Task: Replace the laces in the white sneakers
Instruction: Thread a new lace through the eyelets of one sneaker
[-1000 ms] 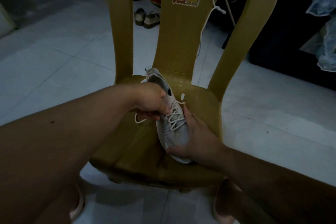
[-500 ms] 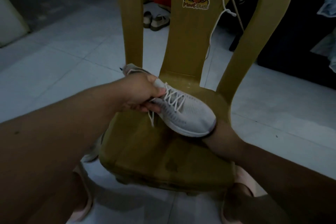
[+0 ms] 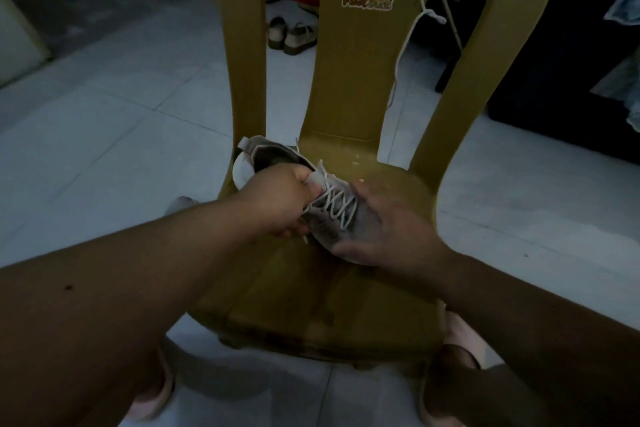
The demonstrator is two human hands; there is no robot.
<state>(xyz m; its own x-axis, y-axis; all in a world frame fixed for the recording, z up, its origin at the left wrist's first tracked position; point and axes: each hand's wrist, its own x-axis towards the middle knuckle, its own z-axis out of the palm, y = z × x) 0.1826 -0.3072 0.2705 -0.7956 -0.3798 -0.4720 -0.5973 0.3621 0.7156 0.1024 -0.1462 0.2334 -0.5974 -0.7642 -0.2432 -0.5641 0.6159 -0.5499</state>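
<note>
Left hand (image 3: 282, 206) fisted tight; right hand (image 3: 388, 236), blurred, apparently cupped.

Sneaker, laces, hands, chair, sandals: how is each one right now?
Sneaker: laced up, held in both hands over the chair seat.
Left hand: grips the sneaker near its opening.
Right hand: holds the sneaker's toe.
Loose lace: hangs down the chair back, not in any shoe.
Chair: upright on the floor.
Sandals: together on the floor behind the chair.

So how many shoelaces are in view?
2: one lace threaded through the white sneaker on the chair seat, one loose lace hanging over the chair's back. More may be hidden.
</note>
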